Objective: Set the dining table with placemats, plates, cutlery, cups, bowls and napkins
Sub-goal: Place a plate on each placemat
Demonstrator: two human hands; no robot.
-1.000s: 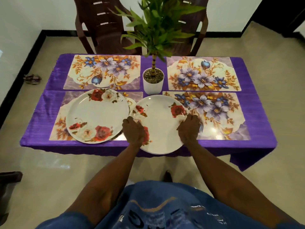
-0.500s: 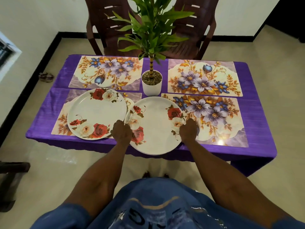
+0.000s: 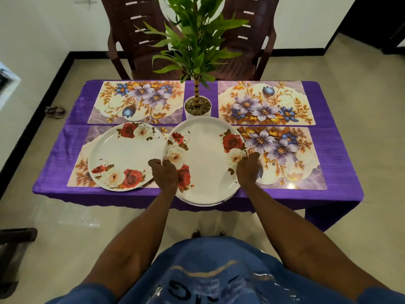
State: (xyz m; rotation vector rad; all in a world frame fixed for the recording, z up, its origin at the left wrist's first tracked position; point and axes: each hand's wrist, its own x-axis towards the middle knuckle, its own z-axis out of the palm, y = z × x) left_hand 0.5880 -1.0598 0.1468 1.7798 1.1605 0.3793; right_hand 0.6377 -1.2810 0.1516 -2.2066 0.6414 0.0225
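Two hands, left (image 3: 164, 174) and right (image 3: 247, 170), are clamped on the plate stack (image 3: 206, 163), to be carried to the bare placemat (image 3: 282, 157) at 3 o'clock.

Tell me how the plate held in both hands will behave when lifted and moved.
The held plate looks rigid, so it probably won't flex. Its glossy surface may be slippery, hence the left hand and right hand gripping opposite rims. More rims seem stacked beneath, so the load may be heavier and could slide.

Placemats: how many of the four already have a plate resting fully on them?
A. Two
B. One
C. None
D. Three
B: only the near-left placemat carries a plate; the second plate is gripped by the left hand and right hand between the mats.
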